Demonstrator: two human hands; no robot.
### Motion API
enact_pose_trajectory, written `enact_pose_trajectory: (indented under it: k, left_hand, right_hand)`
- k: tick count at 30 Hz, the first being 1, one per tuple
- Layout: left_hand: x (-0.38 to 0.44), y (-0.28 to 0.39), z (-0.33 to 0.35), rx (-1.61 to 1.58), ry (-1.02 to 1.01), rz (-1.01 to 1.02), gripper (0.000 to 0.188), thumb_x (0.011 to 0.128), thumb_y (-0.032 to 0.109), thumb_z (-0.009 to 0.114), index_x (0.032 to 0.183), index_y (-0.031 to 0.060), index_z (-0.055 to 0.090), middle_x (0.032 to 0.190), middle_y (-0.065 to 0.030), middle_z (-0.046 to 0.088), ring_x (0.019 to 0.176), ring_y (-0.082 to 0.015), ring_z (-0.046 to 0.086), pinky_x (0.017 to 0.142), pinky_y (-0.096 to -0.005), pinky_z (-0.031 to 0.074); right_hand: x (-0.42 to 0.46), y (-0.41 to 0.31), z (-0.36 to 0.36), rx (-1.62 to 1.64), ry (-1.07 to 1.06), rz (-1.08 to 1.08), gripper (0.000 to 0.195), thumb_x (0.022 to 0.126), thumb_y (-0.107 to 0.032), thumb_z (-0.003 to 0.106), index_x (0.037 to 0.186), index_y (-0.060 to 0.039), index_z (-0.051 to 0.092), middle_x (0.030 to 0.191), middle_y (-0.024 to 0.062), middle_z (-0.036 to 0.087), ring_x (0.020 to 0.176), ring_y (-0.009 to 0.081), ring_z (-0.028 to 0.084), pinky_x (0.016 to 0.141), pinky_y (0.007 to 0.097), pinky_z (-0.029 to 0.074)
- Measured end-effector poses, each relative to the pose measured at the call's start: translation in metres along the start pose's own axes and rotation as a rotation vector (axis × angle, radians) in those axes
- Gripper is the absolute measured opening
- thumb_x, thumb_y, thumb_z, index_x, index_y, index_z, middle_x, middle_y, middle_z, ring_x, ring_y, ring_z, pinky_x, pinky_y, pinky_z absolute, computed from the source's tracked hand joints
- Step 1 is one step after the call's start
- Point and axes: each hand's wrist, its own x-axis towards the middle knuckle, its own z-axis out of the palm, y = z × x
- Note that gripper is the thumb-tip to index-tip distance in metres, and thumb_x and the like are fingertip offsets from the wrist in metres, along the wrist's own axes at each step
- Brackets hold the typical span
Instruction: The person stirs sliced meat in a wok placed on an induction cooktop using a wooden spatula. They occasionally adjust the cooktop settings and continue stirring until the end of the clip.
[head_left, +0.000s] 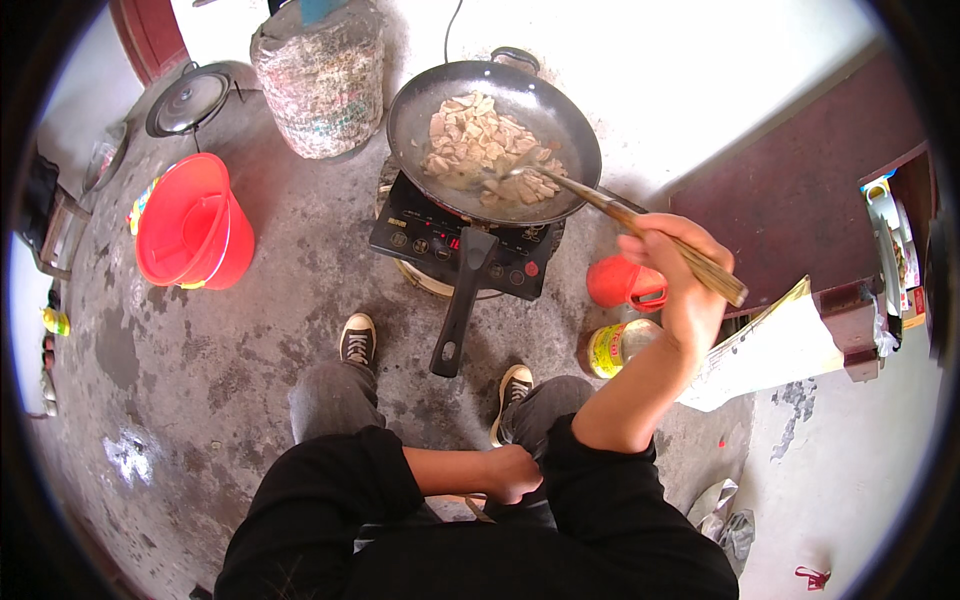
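Note:
My right hand (686, 274) is closed around the wooden handle of a spatula (626, 214), whose metal end rests among sliced meat (480, 139) in a black wok (574, 135). The meat looks pale and cooked on the outside. Beneath the wok is a black induction cooker (412, 244) with a lit red display; the wok's black handle (465, 307) points towards me. My left hand (514, 474) lies closed in front of my lap, far below the wok, and nothing shows in it.
On the concrete floor to the left stands a red plastic bucket (232, 247). A pan lid (187, 97) and a large wrapped cylinder (322, 90) are behind it. Right of the cooker lie a red plastic container (619, 281) and a labelled jar (611, 349), beside a dark red cabinet (780, 195).

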Motion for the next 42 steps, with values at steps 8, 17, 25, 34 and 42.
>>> enact_pose_trajectory:
  k: [8, 17, 25, 34, 42]
  left_hand:
    - [0.000, 0.001, -0.002, -0.031, -0.002, -0.017, 0.019, 0.060, 0.019, 0.056, 0.067, 0.0017, 0.060, 0.071, -0.0157, 0.060, 0.071, -0.0355, 0.059, 0.060, -0.0447, 0.046]
    - [0.003, -0.003, 0.004, -0.038, -0.020, -0.005, 0.019, 0.060, 0.019, 0.056, 0.067, 0.0015, 0.060, 0.071, -0.0157, 0.060, 0.071, -0.0357, 0.058, 0.061, -0.0450, 0.046]
    - [0.001, 0.003, -0.004, -0.012, -0.068, -0.057, 0.018, 0.058, 0.014, 0.058, 0.071, 0.0025, 0.062, 0.076, -0.0140, 0.062, 0.076, -0.0335, 0.060, 0.064, -0.0424, 0.048]
    - [0.000, 0.004, -0.007, -0.006, -0.057, -0.072, 0.014, 0.059, 0.013, 0.059, 0.070, 0.0040, 0.062, 0.076, -0.0140, 0.062, 0.076, -0.0330, 0.060, 0.064, -0.0420, 0.047]
    - [0.002, 0.004, -0.005, 0.015, -0.040, -0.071, 0.014, 0.059, 0.011, 0.059, 0.071, 0.0043, 0.063, 0.076, -0.0140, 0.063, 0.077, -0.0331, 0.060, 0.065, -0.0414, 0.048]
  right_hand:
    - [-0.006, -0.010, -0.023, -0.052, 0.164, 0.035, 0.014, 0.076, 0.003, 0.051, 0.082, 0.0060, 0.063, 0.070, 0.0134, 0.064, 0.061, 0.0173, 0.064, 0.059, 0.0220, 0.051]
    - [0.042, 0.078, 0.006, 0.376, 0.328, 0.028, 0.015, 0.080, -0.001, 0.052, 0.089, 0.0097, 0.056, 0.083, 0.0193, 0.060, 0.070, 0.0294, 0.064, 0.065, 0.0354, 0.056]
    - [0.058, 0.123, 0.036, 0.634, 0.293, 0.037, 0.018, 0.083, -0.004, 0.054, 0.096, 0.0093, 0.055, 0.089, 0.0195, 0.061, 0.076, 0.0290, 0.064, 0.071, 0.0362, 0.055]
    - [0.039, 0.074, 0.017, 0.373, 0.251, 0.050, 0.015, 0.079, 0.002, 0.052, 0.089, 0.0098, 0.058, 0.081, 0.0188, 0.062, 0.066, 0.0268, 0.065, 0.061, 0.0327, 0.056]
    - [0.004, 0.006, -0.004, 0.152, 0.325, 0.003, 0.014, 0.077, 0.003, 0.050, 0.082, 0.0087, 0.061, 0.072, 0.0168, 0.062, 0.060, 0.0223, 0.064, 0.056, 0.0284, 0.055]
